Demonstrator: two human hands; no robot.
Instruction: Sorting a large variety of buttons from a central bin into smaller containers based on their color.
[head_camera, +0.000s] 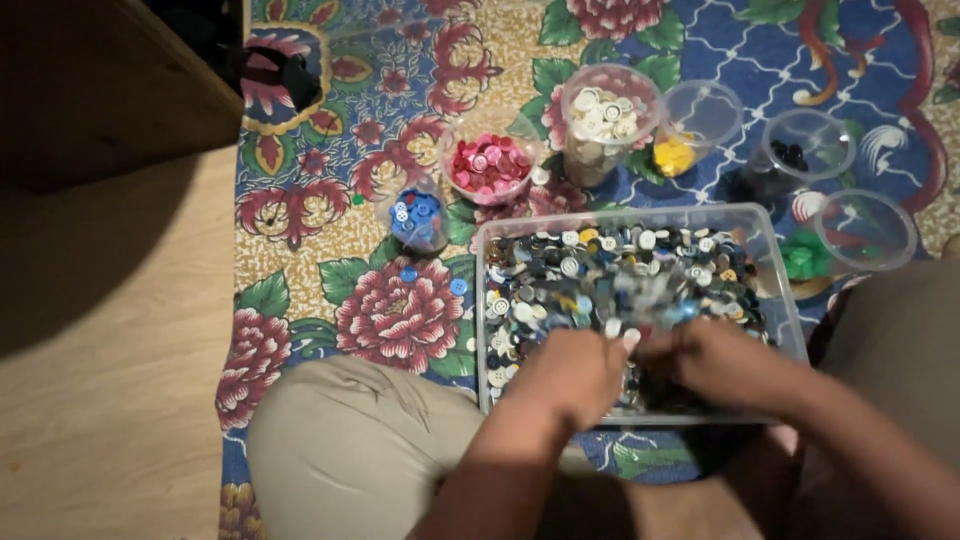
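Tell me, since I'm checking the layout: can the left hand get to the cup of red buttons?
Probably yes. The left hand is in the bin, and the red cup stands open just beyond the bin's far left corner, nothing between.

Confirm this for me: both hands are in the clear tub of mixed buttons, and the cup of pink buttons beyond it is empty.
Not quite. The head view shows the cup of pink buttons well filled, not empty. The rest holds: the left hand and right hand are both in the clear tub of mixed buttons.
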